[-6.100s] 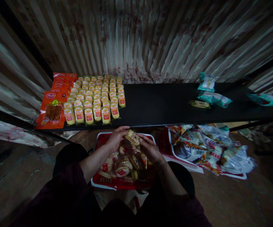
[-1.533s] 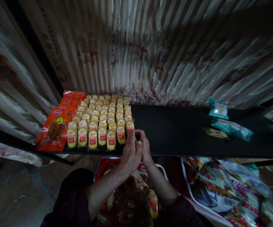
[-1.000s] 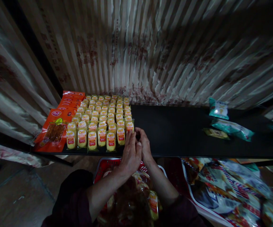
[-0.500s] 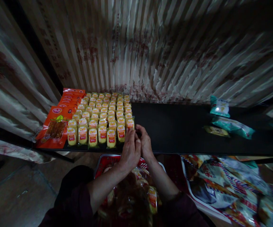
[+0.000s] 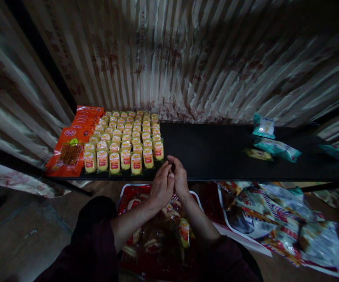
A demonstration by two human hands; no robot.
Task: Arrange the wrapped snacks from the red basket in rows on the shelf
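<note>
Orange packets (image 5: 69,152) overlap along the black shelf's (image 5: 204,150) left edge — teal packets (image 5: 278,149) lie toward its right edge — and below its front edge snack bags (image 5: 257,201) fill a white-rimmed basket (image 5: 335,271), a curtain (image 5: 169,58) hanging behind.

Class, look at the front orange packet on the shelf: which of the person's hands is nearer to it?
Left. The left hand is to the right of the front orange packet, beyond the yellow packs; the right hand is beside it, farther right.

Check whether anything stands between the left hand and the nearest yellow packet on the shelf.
Nothing visible does: only a sliver of black shelf shows between the left hand and the front yellow packet of the rightmost column.
</note>
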